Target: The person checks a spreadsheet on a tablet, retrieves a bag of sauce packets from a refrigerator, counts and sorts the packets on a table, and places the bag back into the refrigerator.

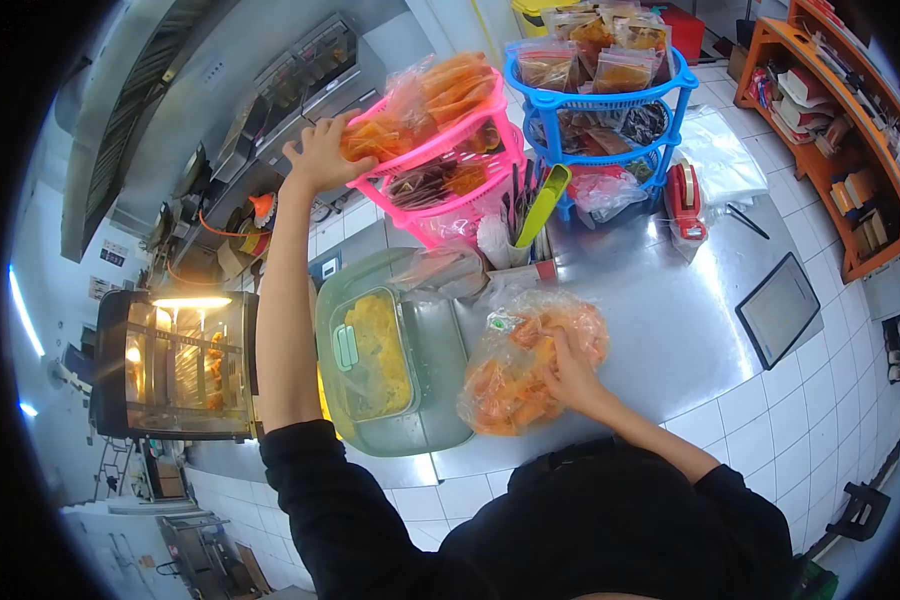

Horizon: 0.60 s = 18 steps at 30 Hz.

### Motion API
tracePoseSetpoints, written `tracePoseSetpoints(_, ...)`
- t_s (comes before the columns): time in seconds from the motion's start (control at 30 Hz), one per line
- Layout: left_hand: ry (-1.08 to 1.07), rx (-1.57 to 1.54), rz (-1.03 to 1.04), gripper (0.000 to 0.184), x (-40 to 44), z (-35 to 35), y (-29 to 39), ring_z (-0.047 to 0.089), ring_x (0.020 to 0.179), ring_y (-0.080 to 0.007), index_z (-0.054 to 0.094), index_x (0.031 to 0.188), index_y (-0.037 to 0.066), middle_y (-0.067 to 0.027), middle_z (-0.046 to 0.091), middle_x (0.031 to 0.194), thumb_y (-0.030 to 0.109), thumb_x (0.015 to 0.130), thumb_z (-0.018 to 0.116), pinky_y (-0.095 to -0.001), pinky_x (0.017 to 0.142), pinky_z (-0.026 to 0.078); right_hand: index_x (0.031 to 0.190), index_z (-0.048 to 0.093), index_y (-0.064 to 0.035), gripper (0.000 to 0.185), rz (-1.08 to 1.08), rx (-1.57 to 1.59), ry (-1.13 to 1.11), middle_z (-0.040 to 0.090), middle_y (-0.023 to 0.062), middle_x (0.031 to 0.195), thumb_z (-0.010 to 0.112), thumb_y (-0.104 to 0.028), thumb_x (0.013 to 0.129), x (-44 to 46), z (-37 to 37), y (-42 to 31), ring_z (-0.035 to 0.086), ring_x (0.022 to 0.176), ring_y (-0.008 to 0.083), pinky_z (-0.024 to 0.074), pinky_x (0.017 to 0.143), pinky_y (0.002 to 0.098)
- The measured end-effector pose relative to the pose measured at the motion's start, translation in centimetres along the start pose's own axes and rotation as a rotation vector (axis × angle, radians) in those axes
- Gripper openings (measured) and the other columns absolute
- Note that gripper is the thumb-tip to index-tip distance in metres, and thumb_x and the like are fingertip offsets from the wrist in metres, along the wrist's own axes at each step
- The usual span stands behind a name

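Observation:
My left hand (322, 156) is at the left end of the pink tiered basket (440, 150), its fingers spread against the orange-filled plastic packets (450, 90) heaped on the top tier. Some of its fingertips are hidden by the packets. On the metal table, my right hand (575, 375) is closed on a clear plastic bag (500, 385) full of orange pieces or small packets. What lies under its fingertips is partly hidden. Left of this bag sits a green tub (440, 350) with a lidded container of yellow food (380, 350) in it.
A blue tiered rack (600, 100) of filled packets stands at the back. Near it are a green-handled utensil (543, 205), a red tape dispenser (685, 205) and a tablet (778, 310). A lit glass food warmer (175, 365) is at left, orange shelves (840, 150) at right.

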<state>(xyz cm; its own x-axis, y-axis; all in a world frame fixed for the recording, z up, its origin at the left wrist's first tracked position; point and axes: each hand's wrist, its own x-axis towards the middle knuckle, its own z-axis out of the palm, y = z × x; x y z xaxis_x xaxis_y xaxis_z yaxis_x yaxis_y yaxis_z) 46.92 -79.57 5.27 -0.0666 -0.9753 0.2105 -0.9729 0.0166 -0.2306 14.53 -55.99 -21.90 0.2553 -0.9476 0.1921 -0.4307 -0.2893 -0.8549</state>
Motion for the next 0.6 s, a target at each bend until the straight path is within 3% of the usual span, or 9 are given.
tracePoseSetpoints(0.1,0.284,-0.009,-0.057,0.076,-3.5,-1.1,1.0,0.039,0.128,-0.0321,0.043,0.138,0.026,-0.0089,0.048,0.134,0.051,0.072,0.07,-0.0624,0.102,0.018,0.135,0.032,-0.0065,0.059,0.309,0.367,-0.35,0.053,0.0208,0.115,0.044,0.013,0.08,-1.5,-1.6,-0.6,0.061,0.09,0.0238,0.0513,0.079,0.0338)
tracePoseSetpoints(0.17,0.467,-0.096,-0.118,0.07,-7.9,-2.9,4.7,0.039,0.127,-0.0319,0.046,0.136,0.026,-0.0075,0.049,0.133,0.049,0.075,0.072,-0.0629,0.102,0.018,0.136,0.029,-0.0077,0.06,0.278,0.697,-0.306,0.053,0.0194,0.117,0.043,0.013,0.082,-2.8,-1.2,0.3,0.061,0.086,0.02,0.0527,0.079,0.0323)
tracePoseSetpoints(0.23,0.457,-0.37,-0.002,0.062,-13.7,-2.6,9.3,0.039,0.126,-0.0315,0.05,0.132,0.025,-0.0055,0.049,0.132,0.043,0.077,0.072,-0.0629,0.103,0.017,0.137,0.028,-0.0091,0.06,0.319,0.875,-0.242,0.055,0.018,0.118,0.042,0.013,0.083,-3.8,-1.0,1.2,0.062,0.086,0.0186,0.054,0.079,0.0321)
tracePoseSetpoints(0.27,0.295,-0.543,0.053,0.059,-16.7,-2.0,11.8,0.036,0.13,-0.0316,0.053,0.128,0.023,-0.0066,0.048,0.132,0.044,0.077,0.071,-0.0646,0.105,0.013,0.138,0.028,-0.0099,0.06,0.371,0.883,-0.202,0.056,0.0172,0.118,0.042,0.013,0.084,-3.9,-1.2,1.7,0.063,0.087,0.0192,0.0546,0.079,0.0327)
tracePoseSetpoints(0.3,0.254,-0.489,-0.036,0.062,-20.0,0.9,15.1,0.032,0.133,-0.0357,0.052,0.13,0.023,-0.0111,0.043,0.139,0.042,0.075,0.073,-0.0679,0.106,0.009,0.138,0.027,-0.0107,0.061,0.35,0.826,-0.173,0.056,0.017,0.118,0.043,0.013,0.085,-3.9,-1.4,1.9,0.063,0.089,0.0198,0.0551,0.079,0.0333)
tracePoseSetpoints(0.33,0.014,-0.548,0.031,0.073,-22.0,0.5,18.0,0.028,0.136,-0.0417,0.046,0.139,0.025,-0.0172,0.033,0.147,0.041,0.074,0.074,-0.0711,0.105,0.007,0.139,0.027,-0.0114,0.061,0.331,0.767,-0.143,0.057,0.0168,0.118,0.043,0.013,0.085,-3.9,-1.6,2.2,0.063,0.09,0.0205,0.0557,0.079,0.0339)
tracePoseSetpoints(0.4,-0.071,-0.511,-0.093,0.086,-26.1,5.7,23.1,0.027,0.135,-0.0442,0.036,0.146,0.028,-0.0194,0.03,0.149,0.035,0.071,0.077,-0.0716,0.105,0.01,0.14,0.027,-0.0128,0.062,0.144,0.529,-0.105,0.057,0.0175,0.12,0.045,0.013,0.086,-3.6,-1.9,2.2,0.064,0.092,0.0221,0.0567,0.079,0.0351)
tracePoseSetpoints(0.5,-0.115,-0.427,-0.321,0.094,-29.7,11.1,25.9,0.032,0.132,-0.0415,0.029,0.149,0.03,-0.0167,0.034,0.146,0.027,0.068,0.078,-0.0701,0.104,0.015,0.144,0.029,-0.0154,0.066,0.045,0.352,-0.268,0.055,0.0181,0.124,0.054,0.006,0.087,-2.5,-3.0,1.6,0.062,0.098,0.0304,0.0535,0.085,0.0413)
tracePoseSetpoints(0.6,-0.129,-0.383,-0.456,0.098,-31.7,13.0,25.6,0.037,0.128,-0.038,0.027,0.15,0.031,-0.0139,0.036,0.144,0.017,0.066,0.077,-0.0679,0.102,0.02,0.147,0.032,-0.0182,0.07,-0.264,-0.267,-0.399,0.056,0.0159,0.124,0.061,-0.006,0.085,-0.8,-2.6,3.3,0.058,0.104,0.0354,0.045,0.094,0.0491)
